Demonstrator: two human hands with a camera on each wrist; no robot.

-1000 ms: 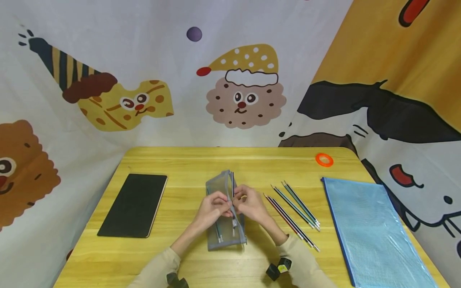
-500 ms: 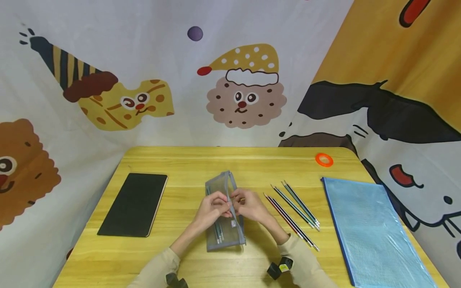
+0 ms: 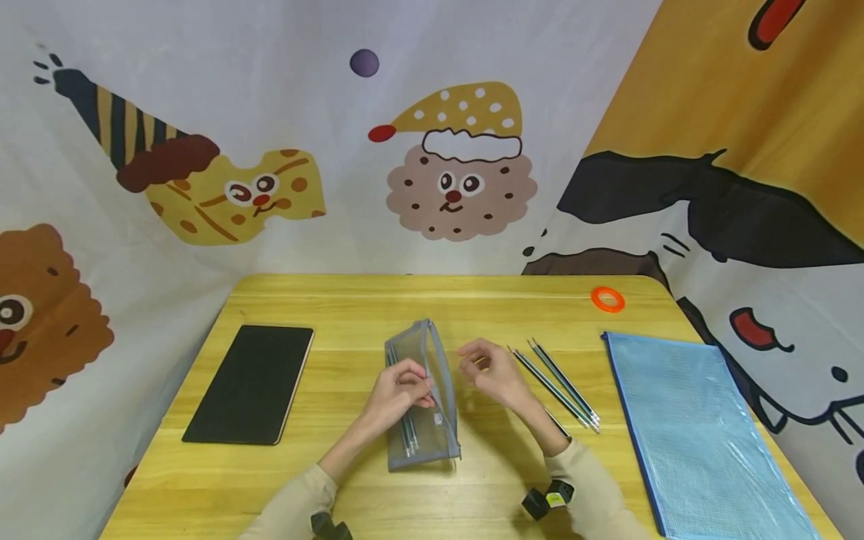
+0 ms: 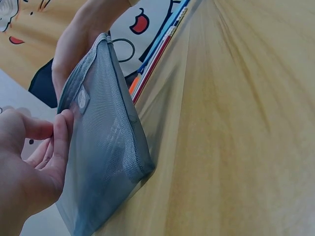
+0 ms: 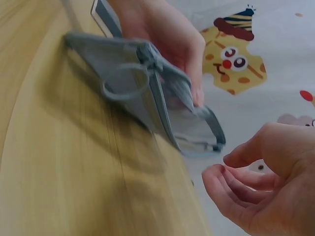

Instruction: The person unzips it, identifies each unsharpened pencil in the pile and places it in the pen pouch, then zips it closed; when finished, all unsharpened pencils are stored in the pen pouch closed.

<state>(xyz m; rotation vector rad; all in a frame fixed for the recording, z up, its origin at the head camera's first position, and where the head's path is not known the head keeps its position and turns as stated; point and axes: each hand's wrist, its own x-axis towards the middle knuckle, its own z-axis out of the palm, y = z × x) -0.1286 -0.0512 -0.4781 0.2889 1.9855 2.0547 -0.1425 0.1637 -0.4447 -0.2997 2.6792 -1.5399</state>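
Left hand pinches the mesh pouch, right hand hangs loose beside it

Your left hand (image 3: pixel 403 384) pinches the rim of a grey, translucent mesh zip pouch (image 3: pixel 432 436) near the middle of the yellow wood-grain table (image 3: pixel 364 300). The pouch's mouth gapes toward the right, and slim pencils (image 3: pixel 409 439) show through its left side. Your right hand (image 3: pixel 496 373) is just right of the pouch and apart from it, fingers loosely bent and holding nothing.

Right of that hand, a group of dark green wooden pencils (image 3: pixel 556 394) lies slanted, tips toward the far side. Your right forearm crosses the space just left of them and covers most of a dark pencil (image 3: pixel 559 424); only a short length shows. From the left wrist, the pouch blocks part of your right hand, and a red pencil (image 4: pixel 152 70) shows beyond it.

Well to the left lies a black, rectangular notebook (image 3: pixel 250 384). Along the right edge is a large, light-blue textured plastic folder (image 3: pixel 705 435) with dark-blue edging; an orange ring (image 3: pixel 608 300) sits beyond it at the far right. Behind the table hangs a white cloth (image 3: pixel 283 60) printed with cartoons.
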